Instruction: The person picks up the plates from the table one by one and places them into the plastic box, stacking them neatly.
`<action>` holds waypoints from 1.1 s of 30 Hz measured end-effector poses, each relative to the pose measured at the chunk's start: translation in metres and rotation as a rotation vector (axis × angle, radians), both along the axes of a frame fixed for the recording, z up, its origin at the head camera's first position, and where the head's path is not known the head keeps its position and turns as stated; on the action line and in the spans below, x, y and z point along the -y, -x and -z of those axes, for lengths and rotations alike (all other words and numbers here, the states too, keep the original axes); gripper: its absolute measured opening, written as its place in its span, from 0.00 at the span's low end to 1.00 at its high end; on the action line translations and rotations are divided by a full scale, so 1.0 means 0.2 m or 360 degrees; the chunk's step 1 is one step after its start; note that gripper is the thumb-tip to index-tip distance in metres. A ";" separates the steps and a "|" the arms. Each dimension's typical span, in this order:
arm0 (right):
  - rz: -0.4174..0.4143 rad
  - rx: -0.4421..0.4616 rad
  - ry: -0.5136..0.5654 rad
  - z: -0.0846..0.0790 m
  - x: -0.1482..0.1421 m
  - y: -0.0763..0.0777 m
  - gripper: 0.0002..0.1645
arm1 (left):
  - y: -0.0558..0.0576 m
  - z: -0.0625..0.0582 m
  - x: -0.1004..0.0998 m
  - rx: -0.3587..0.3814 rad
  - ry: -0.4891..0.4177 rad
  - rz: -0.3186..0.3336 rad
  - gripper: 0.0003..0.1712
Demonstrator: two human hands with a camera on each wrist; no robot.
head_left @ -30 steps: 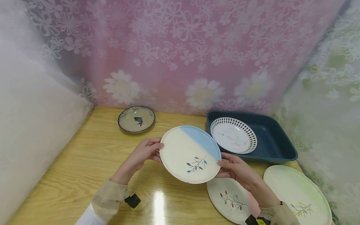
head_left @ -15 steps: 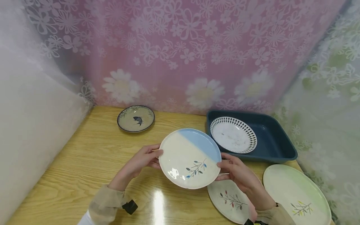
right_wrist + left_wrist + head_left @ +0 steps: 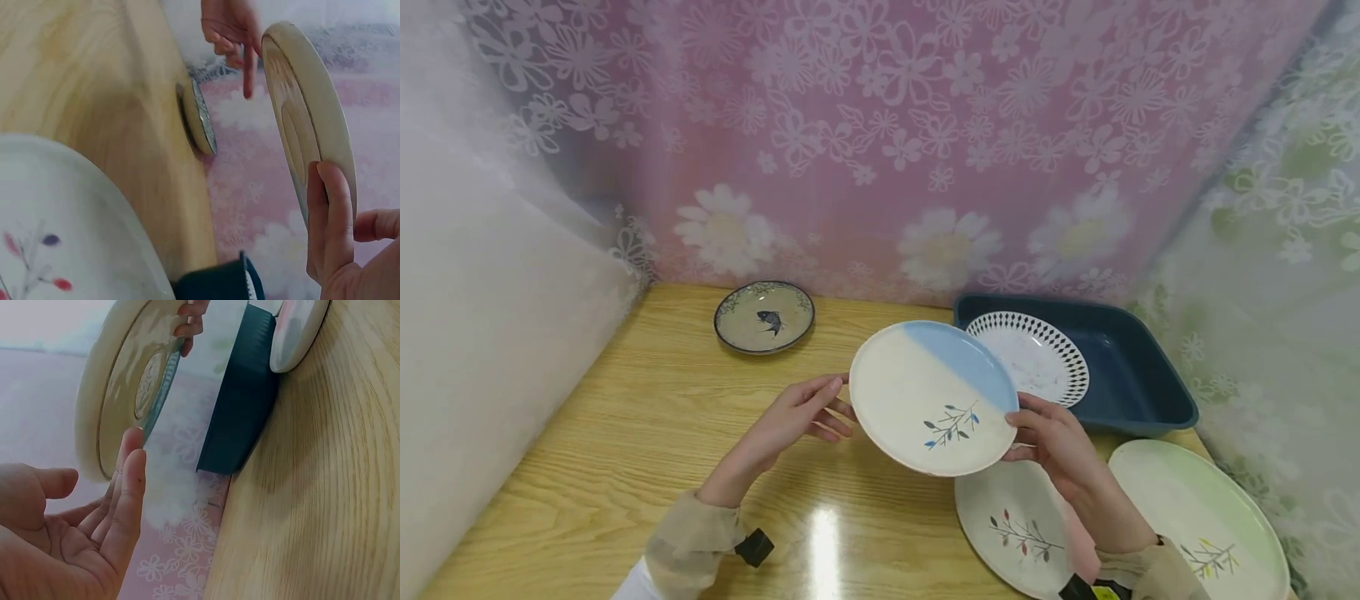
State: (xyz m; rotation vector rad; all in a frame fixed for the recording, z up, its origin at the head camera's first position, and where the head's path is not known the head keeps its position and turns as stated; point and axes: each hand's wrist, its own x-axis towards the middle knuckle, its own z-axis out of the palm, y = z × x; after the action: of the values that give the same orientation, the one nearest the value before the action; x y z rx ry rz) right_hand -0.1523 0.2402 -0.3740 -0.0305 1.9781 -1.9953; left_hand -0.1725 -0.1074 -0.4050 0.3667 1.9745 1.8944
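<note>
Above the pale wood-grain surface [image 3: 610, 450], head view: round cream glazed plate with a blue segment and leafy sprig [image 3: 917, 392], held tilted in the air. From this angle it overlaps part of the white plate with a black diamond rim [image 3: 1052, 362], which sits in the left part of the dark-blue rectangular tub [image 3: 1116, 375]. Change over the last half second: the cream plate has shifted rightward and up the view, and the person's left hand [image 3: 793, 417] has loosened from its rim, thumb and fingers now apart. The right hand [image 3: 1060, 446] pinches the opposite rim. My reading: the load has passed to one side, so steadiness now depends on the right grip.

Left wrist view: left fingers nearly straight, tips by the plate's rim; contact I cannot tell.

Right wrist view: right fingers against the underside, thumb at the other face. Plate clear of the surface.
</note>
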 end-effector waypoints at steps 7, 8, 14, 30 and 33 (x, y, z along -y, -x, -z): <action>0.0259 0.0010 0.0307 -0.06 -0.17 0.06 0.26 | 0.00 0.02 0.02 -0.0025 0.0018 0.0025 0.22; 0.0295 -0.0001 0.0323 -0.07 -0.19 0.07 0.27 | -0.01 0.02 0.02 -0.0028 0.0017 0.0027 0.22; 0.0503 -0.0007 0.0463 -0.05 -0.34 0.12 0.31 | 0.00 0.03 0.04 -0.0049 0.0021 0.0043 0.20; 0.0739 0.0170 0.0580 0.07 -0.50 0.15 0.07 | -0.01 0.04 0.07 -0.0057 0.0071 -0.0011 0.20; 0.0746 0.0179 0.0562 0.08 -0.51 0.15 0.07 | 0.00 0.05 0.07 -0.0038 0.0090 -0.0028 0.20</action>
State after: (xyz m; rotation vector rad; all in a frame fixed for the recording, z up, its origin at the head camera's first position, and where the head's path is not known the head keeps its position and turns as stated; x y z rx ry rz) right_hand -0.1831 0.3414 -0.3909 0.4931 1.6470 -2.5507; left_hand -0.1721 -0.1209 -0.4148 0.3588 2.0486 1.8489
